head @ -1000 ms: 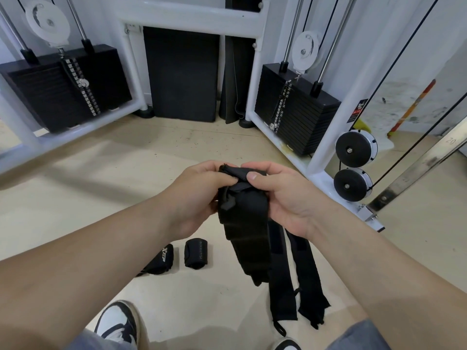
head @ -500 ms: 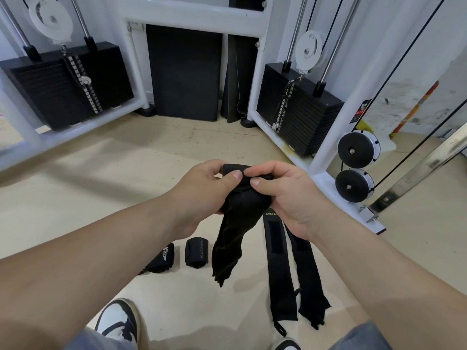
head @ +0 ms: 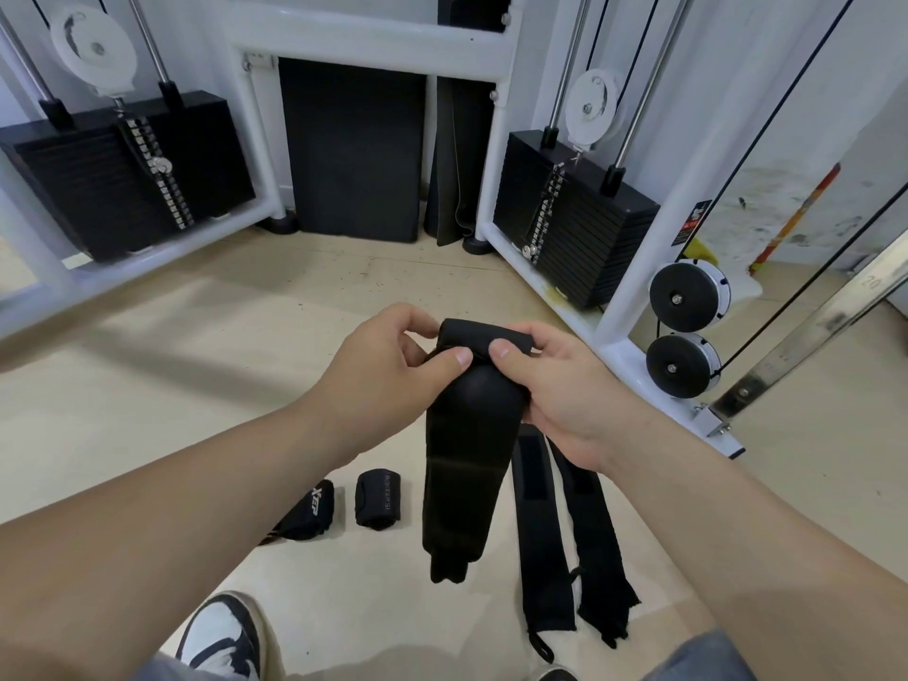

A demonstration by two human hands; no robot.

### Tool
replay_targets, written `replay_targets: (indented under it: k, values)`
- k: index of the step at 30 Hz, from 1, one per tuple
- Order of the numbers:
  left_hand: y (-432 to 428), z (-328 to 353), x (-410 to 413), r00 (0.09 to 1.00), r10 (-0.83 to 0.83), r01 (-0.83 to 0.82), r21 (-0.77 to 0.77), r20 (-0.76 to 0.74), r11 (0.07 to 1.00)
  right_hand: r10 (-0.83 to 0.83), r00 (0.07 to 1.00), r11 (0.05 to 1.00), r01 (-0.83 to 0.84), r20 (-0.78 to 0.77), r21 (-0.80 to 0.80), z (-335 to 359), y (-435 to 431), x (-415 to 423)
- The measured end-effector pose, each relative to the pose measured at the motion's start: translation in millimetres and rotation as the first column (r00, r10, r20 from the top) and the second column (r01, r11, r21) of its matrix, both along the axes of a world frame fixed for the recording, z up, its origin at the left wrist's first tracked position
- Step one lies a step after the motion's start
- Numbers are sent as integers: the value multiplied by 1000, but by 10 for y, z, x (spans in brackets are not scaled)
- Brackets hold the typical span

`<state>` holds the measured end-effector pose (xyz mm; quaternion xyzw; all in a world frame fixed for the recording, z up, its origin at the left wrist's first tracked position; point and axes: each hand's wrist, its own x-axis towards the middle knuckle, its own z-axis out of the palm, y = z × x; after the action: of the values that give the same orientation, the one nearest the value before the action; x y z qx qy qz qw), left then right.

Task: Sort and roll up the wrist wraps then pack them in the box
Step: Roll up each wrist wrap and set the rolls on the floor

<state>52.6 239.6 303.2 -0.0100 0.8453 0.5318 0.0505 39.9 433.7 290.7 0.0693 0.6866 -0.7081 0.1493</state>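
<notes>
Biggest first: pale floor [head: 196, 346] right across the shot, white cable machine frame [head: 373, 39] standing along the back. Two black weight stacks inside that frame, left weight stack [head: 98, 189] and right weight stack [head: 580, 238], one black pad [head: 351, 149] leaning upright between them. Four pulleys counted: left white pulley [head: 93, 46] and right white pulley [head: 592, 105] up above the stacks, upper black pulley [head: 688, 297] and lower black pulley [head: 683, 366] stacked on the right-hand post.

Now the action, dead centre. Two bare forearms reaching in from the bottom corners, left hand [head: 388, 371] and right hand [head: 565, 385] meeting above the floor. Both clamped on the top end of the held wrist wrap [head: 467, 459]: thumbs pressed on the near face, tips almost touching, fingers curled round behind. Top end turned over into a short thick roll between the two hands, the rest hanging straight down, loose tail dangling below the wrists.

Five wraps in all, all black. One in the hands. Two lying flat and stretched out side by side on the floor, left flat wrist wrap [head: 543, 533] just right of the dangling tail, right flat wrist wrap [head: 597, 548] close beside it, both running out from under the right hand. Two already rolled, down left of the tail: left rolled wrist wrap [head: 307, 508] partly hidden by the left forearm, right rolled wrist wrap [head: 378, 498] a small gap away, white lettering on each.

Smallest: black-and-white shoe [head: 221, 636] at the bottom edge, toe of a second shoe [head: 555, 673] just peeking in.
</notes>
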Motion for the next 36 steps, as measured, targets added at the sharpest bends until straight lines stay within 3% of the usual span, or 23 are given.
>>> replay_targets:
  k: [4, 11, 16, 21, 28, 31, 33, 36]
  values:
    - [1, -54, -4, 987, 23, -46, -142, -157, 989, -102, 995, 994, 102, 3, 27, 9, -30, -17]
    - [34, -70, 28, 902, -194, 90, -271, -385, 958, -91, 995, 994, 92, -35, 54, -6, -36, 10]
    - [39, -111, 12, 886, -329, 208, -355, -327, 912, -50, 998, 998, 52, -39, 44, -16, -23, 33]
    - [12, -118, 21, 904, -227, 149, -230, -364, 962, -26, 998, 999, 25, -53, -20, -2, -37, 45]
    - [-15, 10, -2, 942, -25, -76, -285, -336, 955, 55, 996, 997, -59, -64, -58, 77, -33, 74]
    - [-84, -17, 10, 949, -142, 46, -323, -281, 945, 121, 991, 989, -126, -64, -79, 98, 23, 85]
    - [-94, -70, 22, 938, -234, 167, -259, -254, 951, 156, 985, 983, -163, -78, -88, 100, 30, 103]
    - [-94, -82, 20, 936, -209, 143, -237, -284, 961, 193, 974, 975, -204, -116, -84, 90, 27, 110]
